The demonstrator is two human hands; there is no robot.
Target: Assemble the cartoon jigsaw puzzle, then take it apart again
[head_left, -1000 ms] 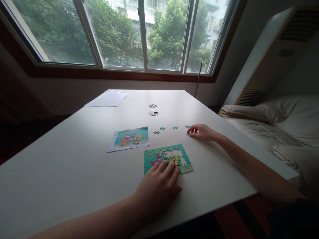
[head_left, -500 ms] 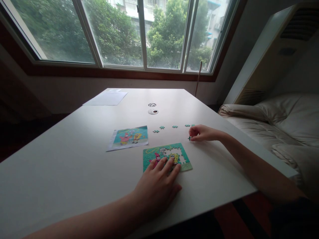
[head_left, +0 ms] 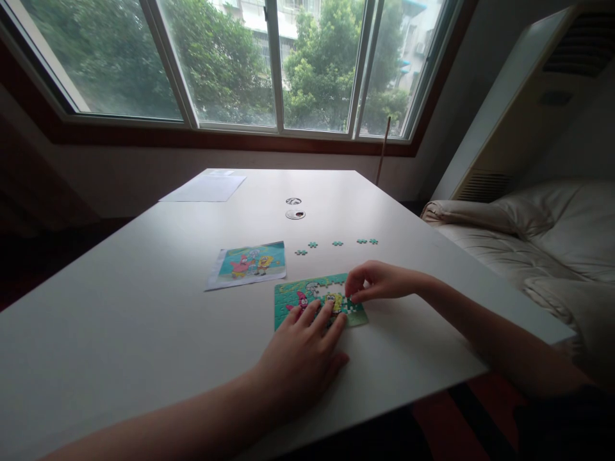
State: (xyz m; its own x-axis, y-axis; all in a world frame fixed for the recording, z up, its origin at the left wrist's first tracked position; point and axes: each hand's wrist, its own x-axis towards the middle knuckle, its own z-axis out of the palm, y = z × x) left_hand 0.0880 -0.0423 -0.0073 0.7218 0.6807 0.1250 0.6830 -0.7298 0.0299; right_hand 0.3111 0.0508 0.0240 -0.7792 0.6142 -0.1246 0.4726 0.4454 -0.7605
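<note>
A green jigsaw puzzle (head_left: 287,296) with cartoon figures lies on the table in front of me, with a white gap in its upper right part. My left hand (head_left: 307,352) rests flat across the puzzle's lower edge, fingers spread. Over the puzzle's right side, my right hand (head_left: 377,280) pinches a small green puzzle piece (head_left: 350,299) between thumb and fingers, at the gap. Whether the piece touches the board I cannot tell. Several loose puzzle pieces (head_left: 337,243) lie in a rough row beyond the puzzle.
A printed reference picture (head_left: 250,264) lies left of the puzzle. Farther back are two round flat discs (head_left: 295,214) and white paper sheets (head_left: 204,188) on the white table (head_left: 144,320). A padded sofa (head_left: 504,237) stands to the right, windows ahead.
My right hand has moved left and nearer to me, from beside the loose pieces to the puzzle's right side, carrying the puzzle piece. My left hand has stayed on the puzzle.
</note>
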